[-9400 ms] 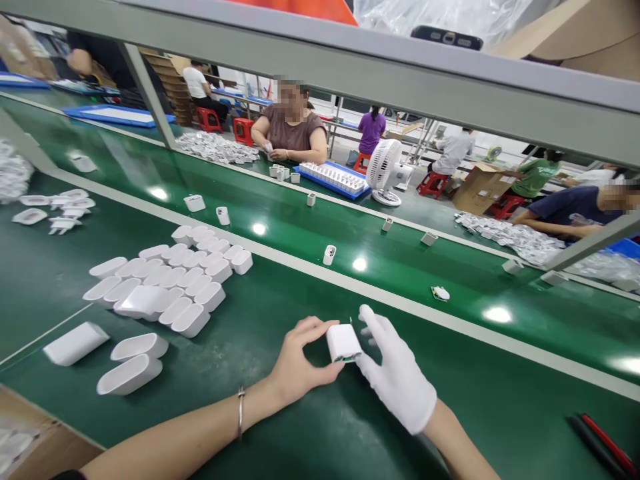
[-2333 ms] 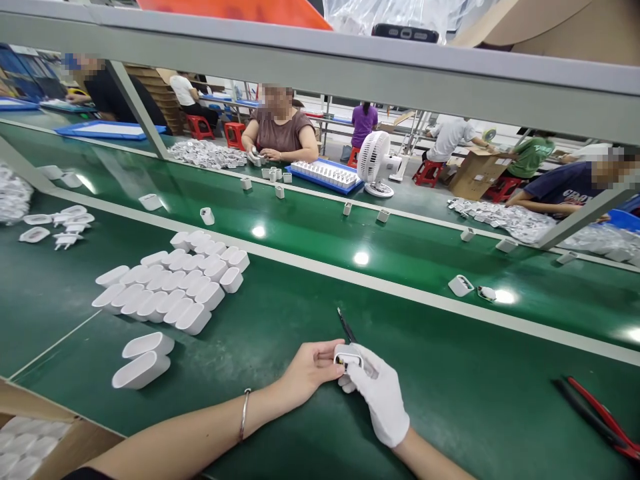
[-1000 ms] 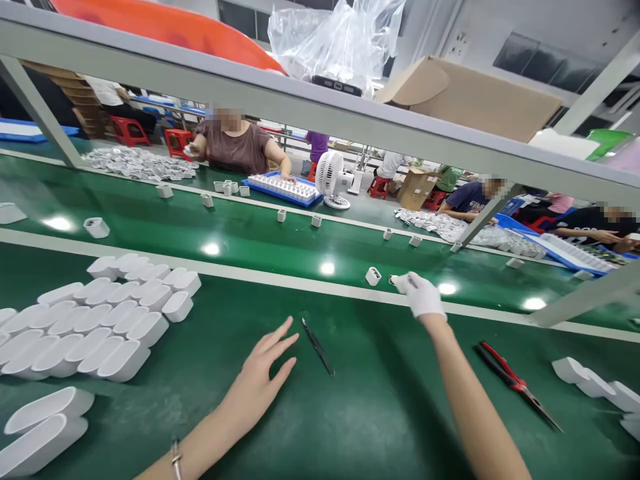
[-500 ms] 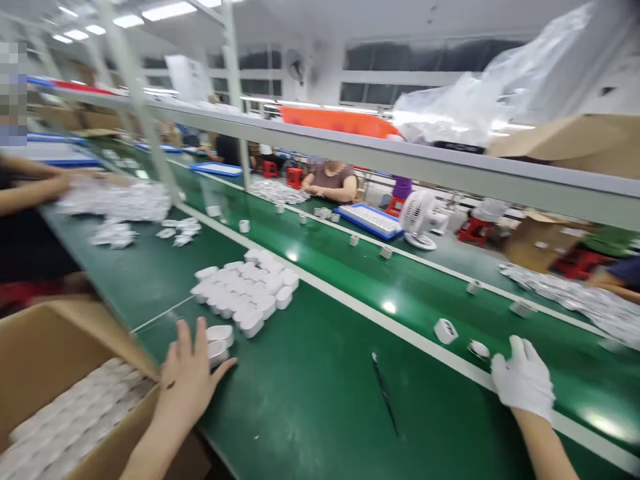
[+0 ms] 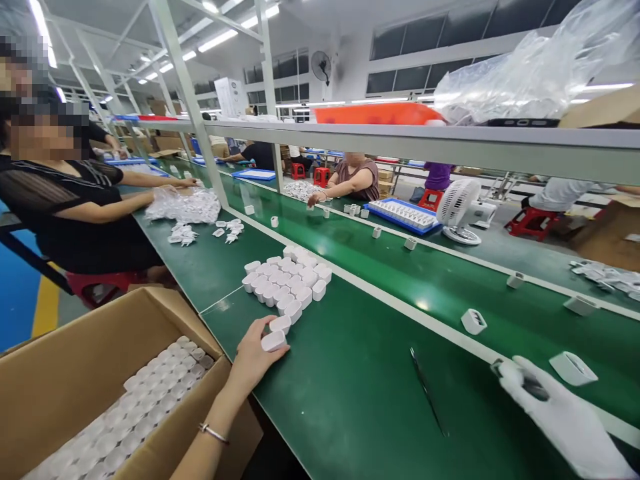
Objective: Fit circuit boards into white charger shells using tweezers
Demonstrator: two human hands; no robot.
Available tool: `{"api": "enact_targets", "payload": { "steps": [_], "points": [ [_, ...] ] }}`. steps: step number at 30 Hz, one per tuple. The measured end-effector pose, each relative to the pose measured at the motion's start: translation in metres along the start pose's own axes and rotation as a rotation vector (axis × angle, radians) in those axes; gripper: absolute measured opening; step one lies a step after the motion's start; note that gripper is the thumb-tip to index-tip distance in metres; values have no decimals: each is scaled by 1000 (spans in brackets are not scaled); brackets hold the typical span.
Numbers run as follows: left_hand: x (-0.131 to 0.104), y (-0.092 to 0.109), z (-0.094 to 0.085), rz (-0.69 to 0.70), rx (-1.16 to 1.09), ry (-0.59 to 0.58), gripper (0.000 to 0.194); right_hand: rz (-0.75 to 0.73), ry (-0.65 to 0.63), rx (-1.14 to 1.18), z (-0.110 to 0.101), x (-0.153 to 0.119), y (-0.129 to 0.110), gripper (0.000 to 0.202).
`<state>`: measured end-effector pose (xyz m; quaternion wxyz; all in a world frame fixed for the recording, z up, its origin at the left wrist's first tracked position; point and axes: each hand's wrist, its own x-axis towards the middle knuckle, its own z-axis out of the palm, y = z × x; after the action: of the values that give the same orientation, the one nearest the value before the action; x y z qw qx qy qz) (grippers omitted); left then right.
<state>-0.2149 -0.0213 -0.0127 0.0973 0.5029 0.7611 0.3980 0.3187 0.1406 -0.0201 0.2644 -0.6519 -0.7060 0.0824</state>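
My bare left hand (image 5: 256,357), a bangle on its wrist, is closed around a white oval plastic housing (image 5: 273,342) at the table's near edge. Its fingers also touch a second white housing (image 5: 280,325) just behind. Beyond them several more white housings (image 5: 285,280) stand close together in a block. My right hand (image 5: 545,403), in a white glove, is over the pale strip at the right, its thumb and fingers curled around a small, partly dark piece that I cannot make out. Near it on the green belt are an upright housing (image 5: 473,321) and another housing (image 5: 573,369).
Black tweezers (image 5: 429,390) lie on the green table. An open cardboard box (image 5: 165,310) holding rows of white housings stands at the left. A shelf beam (image 5: 380,143) crosses above the belt. A white fan (image 5: 460,207) stands opposite; co-workers sit around.
My left hand has closed on a white housing. My right hand has curled its fingers around a small piece by the belt edge. The view has swung left, showing more of the box.
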Motion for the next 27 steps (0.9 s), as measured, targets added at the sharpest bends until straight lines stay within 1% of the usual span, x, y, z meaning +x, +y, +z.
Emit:
{"api": "enact_targets", "payload": {
  "steps": [1, 3, 5, 6, 8, 11, 12, 13, 15, 16, 18, 20, 22, 23, 25, 27],
  "points": [
    [-2, 9, 7, 1, -6, -25, 52, -7, -127, 23, -1, -18, -11, 50],
    [-4, 29, 24, 17, -19, -87, 51, -18, -264, 39, 2, -50, -24, 54],
    [-3, 48, 40, 51, 13, -123, 49, -59, -257, 33, 7, -72, -29, 52],
    [-1, 56, 46, 66, 60, -114, 48, -88, -238, 25, 11, -80, -29, 48],
    [4, 68, 55, 71, 203, -47, 50, -119, -183, 3, 17, -91, -29, 44],
    [8, 78, 58, 24, 395, 70, 60, -161, -112, -75, 22, -95, -27, 44],
    [7, 80, 57, 18, 416, 78, 59, -185, -94, -113, 22, -94, -26, 45],
    [5, 82, 57, 24, 412, 67, 54, -212, -81, -147, 23, -93, -25, 46],
    [-2, 89, 60, 81, 337, -7, 36, -254, -89, -183, 23, -90, -24, 47],
    [-5, 94, 63, 133, 274, -65, 28, -252, -99, -174, 22, -89, -24, 47],
    [-8, 108, 73, 248, 147, -184, 20, -206, -109, -107, 22, -88, -26, 42],
    [-6, 126, 89, 341, 68, -282, 19, -147, -103, -30, 21, -89, -29, 34],
    [1, 146, 106, 402, 35, -377, 18, -105, -85, 14, 20, -92, -33, 34],
    [5, 156, 114, 424, 20, -423, 16, -99, -83, 25, 20, -93, -35, 37],
    [8, 173, 129, 465, -50, -537, 15, -98, -98, 38, 20, -95, -37, 52],
    [3, 182, 140, 479, -149, -660, 20, -112, -151, 61, 21, -97, -37, 59]
  ]
}}
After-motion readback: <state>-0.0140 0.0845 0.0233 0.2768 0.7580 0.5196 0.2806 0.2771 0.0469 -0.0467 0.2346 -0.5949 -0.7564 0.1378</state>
